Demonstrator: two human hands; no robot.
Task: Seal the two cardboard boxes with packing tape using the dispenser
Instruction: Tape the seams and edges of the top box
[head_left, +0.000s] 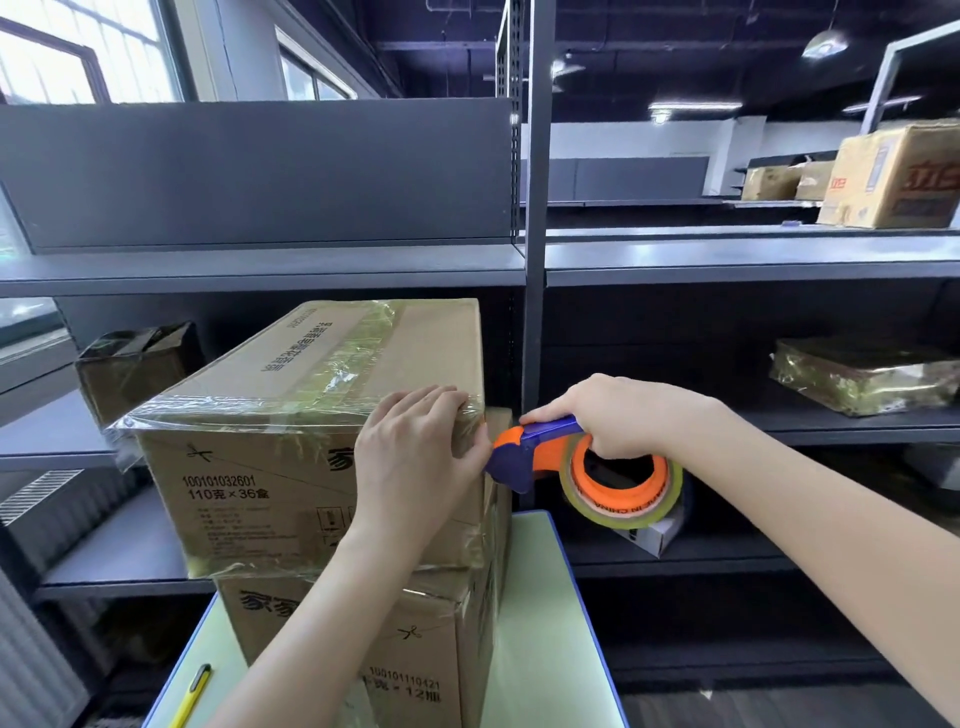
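Observation:
Two cardboard boxes are stacked on a pale green table (540, 597). The upper box (270, 499) has clear tape along its top seam and across its near top edge. The lower box (415, 660) sits under it, partly hidden by my left forearm. My left hand (415, 457) presses flat on the upper box's near right corner, over the tape. My right hand (618, 415) grips the handle of an orange and blue tape dispenser (524, 452) holding a roll of clear tape (623, 493). The dispenser's blade end sits right at that corner, beside my left fingers.
Dark grey metal shelving stands behind the table, with an upright post (535, 260) just past the boxes. A dark wrapped box (135, 369) sits on the left shelf, a wrapped flat package (862, 379) on the right. A yellow utility knife (195, 691) lies on the table's left edge.

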